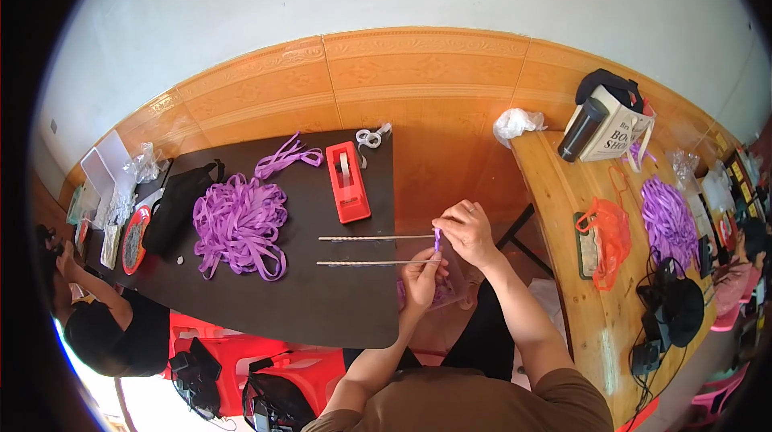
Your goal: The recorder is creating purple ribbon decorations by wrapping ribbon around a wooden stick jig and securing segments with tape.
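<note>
While both arms reach up from the bottom of the view, the two hands meet just past the right edge of the dark table [338, 311]. The left forearm leans toward one o'clock, and the left hand [419, 277] has its thumb and finger up, pinching the low end of a purple strip [437, 242]. The right forearm comes in from five o'clock and points toward eleven, with its elbow bent out wide. The right hand [466, 231] has its back up and its wrist bent, and its thumb and finger pinch the top of the strip. So the strip stands nearly straight up and down between the two hands, at the right ends of two thin rods [374, 263]. The rods lie side by side, pointing from nine to three o'clock, and stick out past the table. I cannot tell if the strip goes around them. From the hands, a big purple pile [240, 227] sits at nine o'clock, the red tape holder [347, 183] at ten, and the scissors [370, 138] at eleven. A red bag [611, 243] lies at three o'clock on the wood table [595, 327].
</note>
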Tool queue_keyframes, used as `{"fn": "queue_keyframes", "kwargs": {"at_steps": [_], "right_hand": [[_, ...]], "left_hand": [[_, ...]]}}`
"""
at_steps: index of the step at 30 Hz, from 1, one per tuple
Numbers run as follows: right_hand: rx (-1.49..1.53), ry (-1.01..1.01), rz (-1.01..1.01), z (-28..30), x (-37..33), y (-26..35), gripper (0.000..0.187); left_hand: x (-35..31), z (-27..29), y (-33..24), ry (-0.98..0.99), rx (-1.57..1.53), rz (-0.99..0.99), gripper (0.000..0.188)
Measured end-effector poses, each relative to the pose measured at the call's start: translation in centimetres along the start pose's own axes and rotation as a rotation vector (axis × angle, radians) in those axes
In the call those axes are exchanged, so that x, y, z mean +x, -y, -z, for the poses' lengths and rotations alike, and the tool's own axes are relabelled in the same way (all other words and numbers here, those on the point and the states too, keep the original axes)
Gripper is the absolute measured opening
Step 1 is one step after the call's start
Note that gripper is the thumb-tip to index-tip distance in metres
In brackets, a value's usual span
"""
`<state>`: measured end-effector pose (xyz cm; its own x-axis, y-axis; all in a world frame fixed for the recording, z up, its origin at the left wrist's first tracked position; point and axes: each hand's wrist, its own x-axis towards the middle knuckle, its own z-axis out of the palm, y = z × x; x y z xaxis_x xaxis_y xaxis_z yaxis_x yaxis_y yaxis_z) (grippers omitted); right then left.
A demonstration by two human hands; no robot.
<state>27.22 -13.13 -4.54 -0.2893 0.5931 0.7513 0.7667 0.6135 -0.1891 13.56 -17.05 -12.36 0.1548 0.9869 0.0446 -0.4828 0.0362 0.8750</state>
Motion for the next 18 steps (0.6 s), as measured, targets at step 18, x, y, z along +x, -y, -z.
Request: {"fn": "queue_keyframes", "kwargs": {"at_steps": [18], "right_hand": [[0.438,-0.02,-0.274,-6.3,-3.4,-0.6,0.019]], "left_hand": [[-0.6,-0.2,0.5,-0.15,0.041,-0.122,0.015]]}}
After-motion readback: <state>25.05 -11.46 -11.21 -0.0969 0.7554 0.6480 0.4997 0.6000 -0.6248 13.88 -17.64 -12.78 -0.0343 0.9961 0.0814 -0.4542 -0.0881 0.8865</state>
